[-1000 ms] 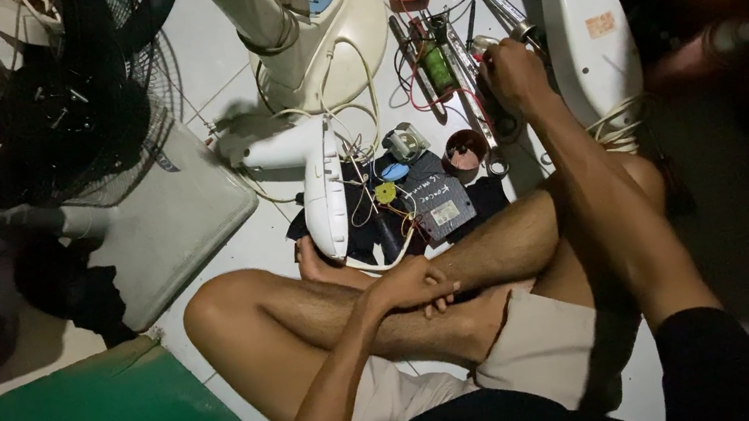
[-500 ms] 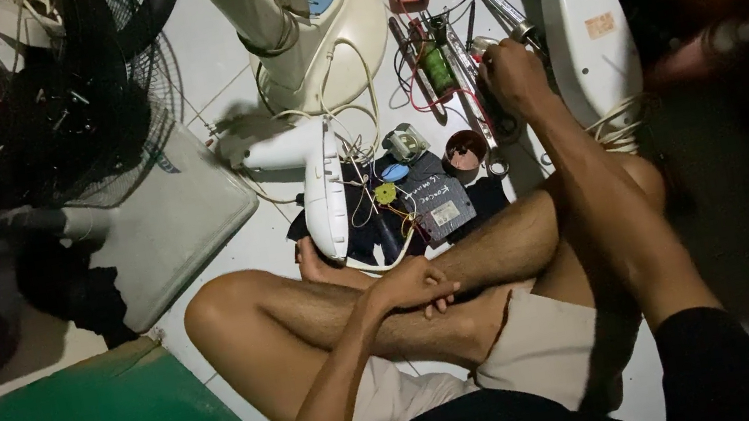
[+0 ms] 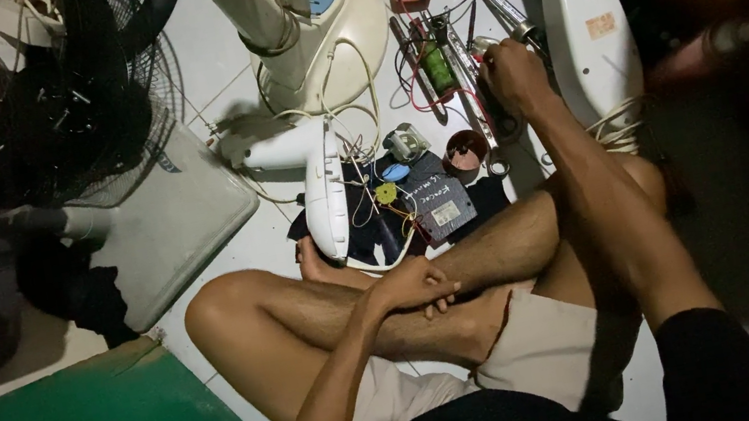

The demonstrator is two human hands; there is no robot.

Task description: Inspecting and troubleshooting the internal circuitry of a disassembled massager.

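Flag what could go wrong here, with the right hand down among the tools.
1. The right hand reaches into a tight pile of tools in dim light; it could snag the red lead or knock a wrench aside.
2. Loose wires spill from the opened fan housing by the bare foot; a leg shift might tug them.

top: dark sleeve [image 3: 713, 357] | shorts [image 3: 549, 344]: light beige | feet: bare

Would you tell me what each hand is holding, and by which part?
Left hand rests empty on the crossed leg; right hand reaches among tools, grip unclear.
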